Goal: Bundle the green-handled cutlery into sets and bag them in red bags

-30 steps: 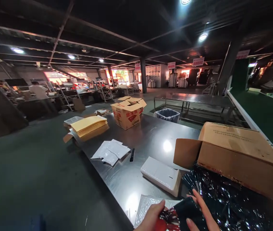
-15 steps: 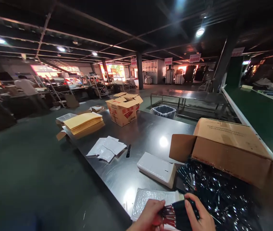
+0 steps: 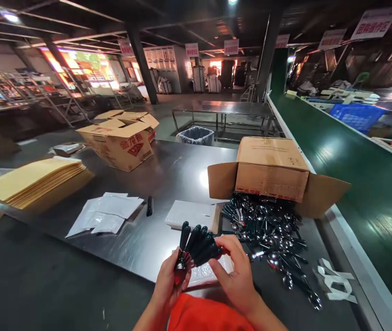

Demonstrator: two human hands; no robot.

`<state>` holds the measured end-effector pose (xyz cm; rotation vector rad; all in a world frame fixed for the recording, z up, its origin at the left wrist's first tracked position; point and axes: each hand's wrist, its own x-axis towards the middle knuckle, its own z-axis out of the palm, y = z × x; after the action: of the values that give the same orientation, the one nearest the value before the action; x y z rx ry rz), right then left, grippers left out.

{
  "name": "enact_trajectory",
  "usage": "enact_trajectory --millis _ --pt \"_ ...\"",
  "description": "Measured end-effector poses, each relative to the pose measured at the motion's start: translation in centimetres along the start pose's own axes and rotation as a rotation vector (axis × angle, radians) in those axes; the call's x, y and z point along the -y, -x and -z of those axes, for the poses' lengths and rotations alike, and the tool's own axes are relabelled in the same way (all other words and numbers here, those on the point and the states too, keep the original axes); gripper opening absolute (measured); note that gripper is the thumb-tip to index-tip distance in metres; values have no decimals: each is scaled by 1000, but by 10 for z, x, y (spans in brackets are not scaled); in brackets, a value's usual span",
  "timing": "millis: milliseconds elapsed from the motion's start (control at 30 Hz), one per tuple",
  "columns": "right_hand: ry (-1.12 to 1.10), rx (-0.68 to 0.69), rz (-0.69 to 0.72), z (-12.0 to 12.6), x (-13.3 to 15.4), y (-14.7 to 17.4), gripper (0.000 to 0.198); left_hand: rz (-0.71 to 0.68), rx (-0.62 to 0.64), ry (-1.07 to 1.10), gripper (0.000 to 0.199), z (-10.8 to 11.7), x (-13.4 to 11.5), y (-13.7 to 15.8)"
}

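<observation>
My left hand [image 3: 169,280] is closed around the metal ends of several spoons [image 3: 201,246]. Their dark handles fan out up and to the right. Thumb and fingers of my right hand [image 3: 235,271] close on the handle ends at the right of the fan. Beneath the hands lies a white bubble mailer [image 3: 206,274], partly covered. Just beyond is a stack of flat white packets [image 3: 189,213]. To the right, a loose heap of dark-handled spoons [image 3: 272,230] spills from an open carton [image 3: 268,177] lying on its side.
White envelopes [image 3: 106,212] and a slim black object [image 3: 149,206] lie left on the metal table [image 3: 168,161]. Yellow padded mailers [image 3: 33,179] and another carton [image 3: 120,145] stand farther back. A green conveyor belt [image 3: 348,161] runs along the right, with white strips [image 3: 336,280] nearby.
The view has swung right and down, showing more of the spoon heap and belt. The held spoons are now raised and fanned, with my right hand at their handle ends.
</observation>
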<state>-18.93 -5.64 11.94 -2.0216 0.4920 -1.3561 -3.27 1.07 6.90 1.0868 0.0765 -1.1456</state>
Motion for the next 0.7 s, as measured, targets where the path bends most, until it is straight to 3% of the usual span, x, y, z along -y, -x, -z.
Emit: enact_trajectory --millis 100,200,333,433,567,700 --pt "19 0 22 0 0 -3 4 -29 64 -50 58 1 3 0" --pt "7 -6 -22 2 -2 -2 15 -57 43 -45 63 -4 2 3" --pt "13 -25 -112 1 -4 3 14 -3 -17 -63 69 -8 -1 9" --pt "78 -25 -101 2 -6 6 25 1 -41 -80 69 -6 -1 11" --pt "78 88 4 6 -7 2 43 -21 -9 -94 65 0 1 5" --pt "67 113 4 8 -5 -2 26 -19 16 -99 60 9 6 -2"
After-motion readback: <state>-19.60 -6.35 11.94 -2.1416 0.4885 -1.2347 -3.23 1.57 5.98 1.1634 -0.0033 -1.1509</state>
